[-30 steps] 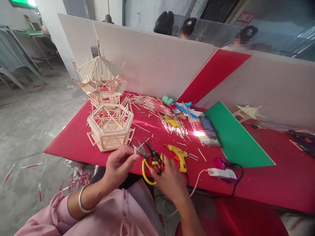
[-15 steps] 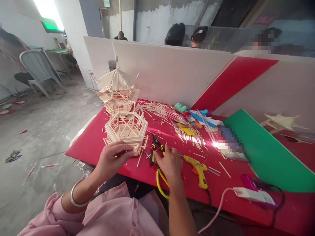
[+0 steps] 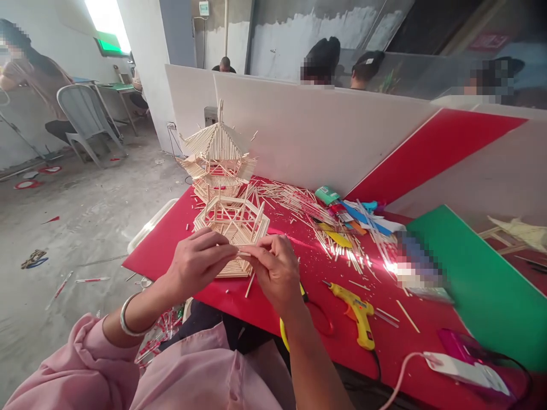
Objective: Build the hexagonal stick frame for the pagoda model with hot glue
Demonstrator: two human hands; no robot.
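My left hand (image 3: 196, 262) and my right hand (image 3: 277, 272) meet fingertip to fingertip over the near side of a hexagonal wooden stick frame (image 3: 260, 228). Both are closed in a pinch on what looks like a short, thin wooden stick (image 3: 240, 250), mostly covered by the fingers. Whether it touches the frame I cannot tell. Behind stands a tiered stick pagoda (image 3: 217, 142) with a pointed roof. Yellow-handled pliers (image 3: 304, 292) lie largely hidden under my right hand and forearm.
A yellow glue gun (image 3: 358, 313) lies on the red tabletop (image 3: 171, 239), right of my hands. Loose sticks (image 3: 290, 199) spread across the back. A green board (image 3: 482, 285) and a white power strip (image 3: 465, 370) are at the right. A white partition (image 3: 299, 131) stands behind.
My right hand has left the pliers and come up to meet my left hand at the frame, where both now pinch. The view has shifted slightly left.
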